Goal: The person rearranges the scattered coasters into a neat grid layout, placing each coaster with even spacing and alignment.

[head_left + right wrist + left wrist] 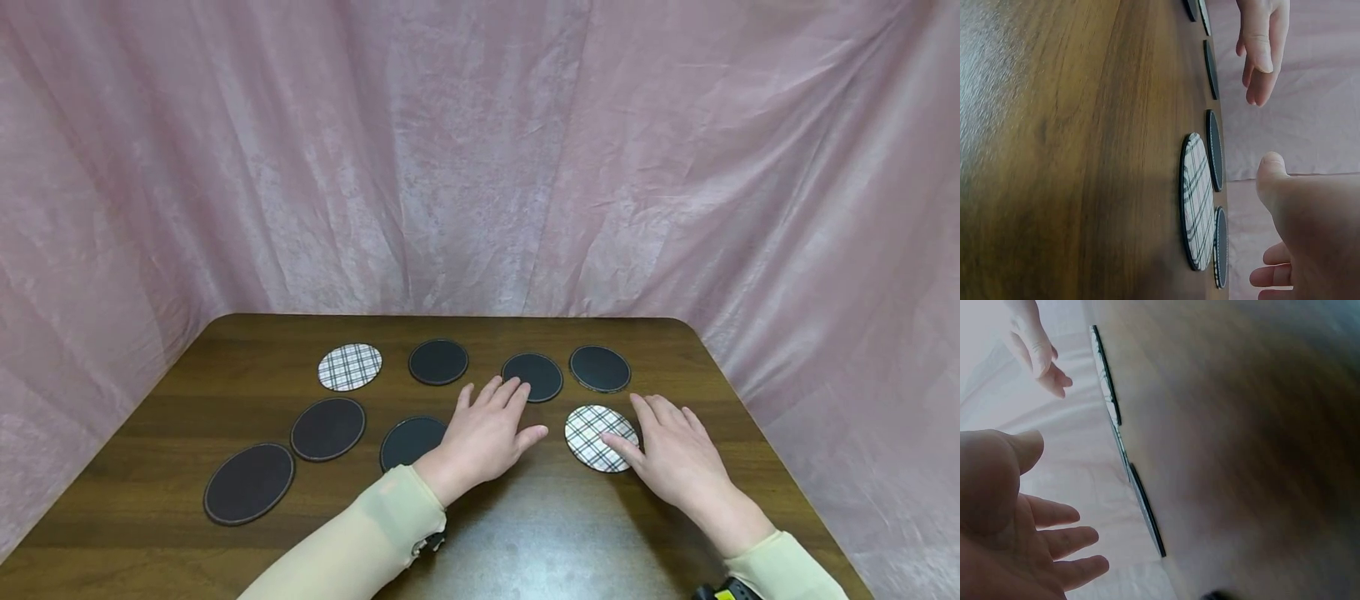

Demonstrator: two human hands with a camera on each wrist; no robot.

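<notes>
Round coasters lie flat on a wooden table, several with a black stitched face up and two with a white plaid face up. My left hand (486, 432) hovers over the table, fingers spread and holding nothing. Its fingertips overlap a black coaster (537, 371) in the head view, and its wrist partly covers another black coaster (408, 437). My right hand (681, 457) is also raised and holds nothing; its thumb overlaps the near plaid coaster (588, 437). In the right wrist view a gap shows between that thumb (1270, 169) and the plaid coaster (1197, 200).
Along the back are a second plaid coaster (350, 367), a black coaster (438, 362) and another black coaster (600, 369). Two black coasters (327, 429) sit at the left. The wooden table (187, 383) has rounded far corners, with a pink curtain (480, 167) around it.
</notes>
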